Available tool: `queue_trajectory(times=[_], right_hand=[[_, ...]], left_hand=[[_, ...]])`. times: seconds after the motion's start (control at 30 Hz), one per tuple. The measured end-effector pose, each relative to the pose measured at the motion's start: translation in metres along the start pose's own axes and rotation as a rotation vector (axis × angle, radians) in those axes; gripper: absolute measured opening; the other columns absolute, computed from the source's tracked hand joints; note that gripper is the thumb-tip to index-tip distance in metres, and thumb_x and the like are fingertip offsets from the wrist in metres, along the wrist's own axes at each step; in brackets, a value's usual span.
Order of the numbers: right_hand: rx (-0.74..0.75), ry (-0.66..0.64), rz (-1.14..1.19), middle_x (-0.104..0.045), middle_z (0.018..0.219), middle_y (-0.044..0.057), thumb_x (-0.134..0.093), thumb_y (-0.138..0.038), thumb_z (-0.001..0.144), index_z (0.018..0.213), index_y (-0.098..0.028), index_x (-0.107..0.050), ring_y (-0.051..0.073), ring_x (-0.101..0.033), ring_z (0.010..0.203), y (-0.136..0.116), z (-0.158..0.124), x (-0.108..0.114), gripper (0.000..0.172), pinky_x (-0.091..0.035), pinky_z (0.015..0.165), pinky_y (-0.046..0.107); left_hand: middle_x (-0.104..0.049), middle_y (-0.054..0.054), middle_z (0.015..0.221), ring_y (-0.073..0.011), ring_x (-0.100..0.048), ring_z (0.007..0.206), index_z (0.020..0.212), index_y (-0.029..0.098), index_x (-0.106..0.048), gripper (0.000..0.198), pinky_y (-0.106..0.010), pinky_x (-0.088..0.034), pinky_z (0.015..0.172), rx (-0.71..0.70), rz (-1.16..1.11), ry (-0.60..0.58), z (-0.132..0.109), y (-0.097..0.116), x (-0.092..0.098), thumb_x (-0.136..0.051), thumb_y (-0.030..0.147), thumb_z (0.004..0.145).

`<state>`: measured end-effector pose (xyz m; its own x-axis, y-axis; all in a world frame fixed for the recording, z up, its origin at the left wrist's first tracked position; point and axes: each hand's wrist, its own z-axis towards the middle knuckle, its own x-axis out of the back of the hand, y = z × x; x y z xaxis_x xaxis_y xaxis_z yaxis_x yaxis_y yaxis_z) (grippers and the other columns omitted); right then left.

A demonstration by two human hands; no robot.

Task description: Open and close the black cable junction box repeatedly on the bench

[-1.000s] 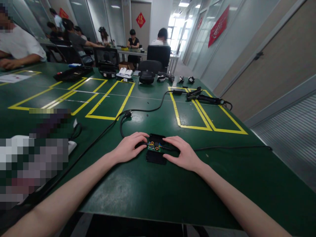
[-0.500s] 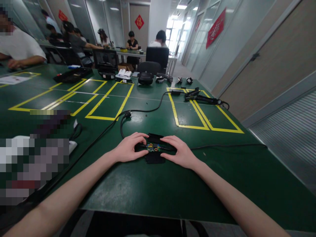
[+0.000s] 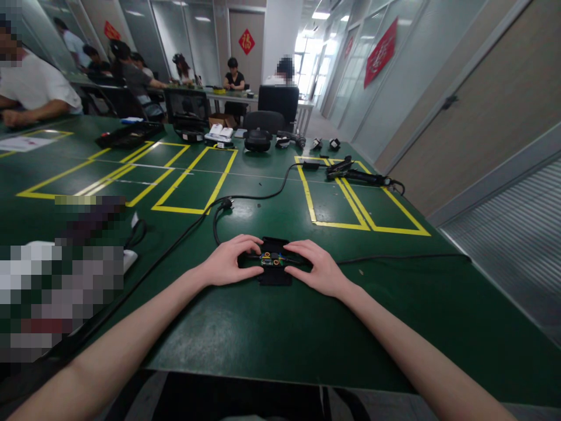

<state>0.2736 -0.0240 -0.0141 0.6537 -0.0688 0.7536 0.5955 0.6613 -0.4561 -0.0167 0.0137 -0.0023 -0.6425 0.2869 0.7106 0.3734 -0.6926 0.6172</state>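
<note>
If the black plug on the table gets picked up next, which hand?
Probably the left hand: the black plug lies just beyond it. The right hand is farther off, on the other side of the circuit board.

A dark green tabletop [image 3: 245, 351], marked with yellow tape outlines [image 3: 179, 210], carries one black casing piece [image 3: 275, 241] just beyond the circuit board [image 3: 272, 259] and a second casing piece [image 3: 275, 278] just nearer than it. A thin black cord [image 3: 394, 256] runs to the board's right. Beyond the board lie a plug [image 3: 227, 203], to its left, and a black tool [image 3: 359, 174], to its right.
</note>
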Motion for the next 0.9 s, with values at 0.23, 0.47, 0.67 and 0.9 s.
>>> queue_trajectory(times=[0.23,0.47,0.67,0.9], right_hand=[[-0.019,-0.091,0.018,-0.067,0.107,0.008,-0.067,-0.027,0.093,0.103,-0.021,-0.067,0.020,-0.067,0.087,0.009,-0.001,0.021,0.012,-0.058,0.077,0.033],[-0.002,-0.110,-0.069,-0.061,0.079,0.002,-0.062,-0.029,0.099,0.084,-0.021,-0.060,0.017,-0.060,0.073,0.017,0.000,0.018,0.017,-0.046,0.066,0.028],[-0.039,-0.088,-0.120,-0.065,0.080,0.002,-0.050,-0.035,0.106,0.088,-0.022,-0.060,0.016,-0.060,0.066,0.012,-0.001,0.020,0.025,-0.044,0.062,0.028],[-0.021,-0.062,-0.219,-0.069,0.079,0.005,-0.036,-0.039,0.111,0.092,-0.022,-0.062,0.019,-0.064,0.067,0.013,-0.005,0.023,0.037,-0.043,0.062,0.029]], left_hand=[[-0.067,-0.011,0.132,-0.0273,-0.066,0.121,0.102,0.021,-0.068,0.023,-0.044,-0.054,0.105,0.022,0.002,-0.011,0.000,-0.001,0.000,-0.078,0.034,0.086],[-0.067,-0.012,0.131,-0.0247,-0.069,0.113,0.104,0.020,-0.068,0.018,-0.041,-0.056,0.100,0.012,0.012,0.001,0.001,-0.002,0.001,-0.069,0.033,0.093],[-0.072,-0.006,0.103,-0.0192,-0.068,0.088,0.102,0.019,-0.069,0.013,-0.032,-0.057,0.080,0.033,0.043,0.027,0.003,-0.003,0.004,-0.060,0.027,0.097],[-0.071,-0.005,0.099,-0.0204,-0.069,0.090,0.109,0.020,-0.066,0.023,-0.031,-0.054,0.083,-0.007,0.140,0.029,0.003,0.007,0.010,-0.047,0.034,0.108]])
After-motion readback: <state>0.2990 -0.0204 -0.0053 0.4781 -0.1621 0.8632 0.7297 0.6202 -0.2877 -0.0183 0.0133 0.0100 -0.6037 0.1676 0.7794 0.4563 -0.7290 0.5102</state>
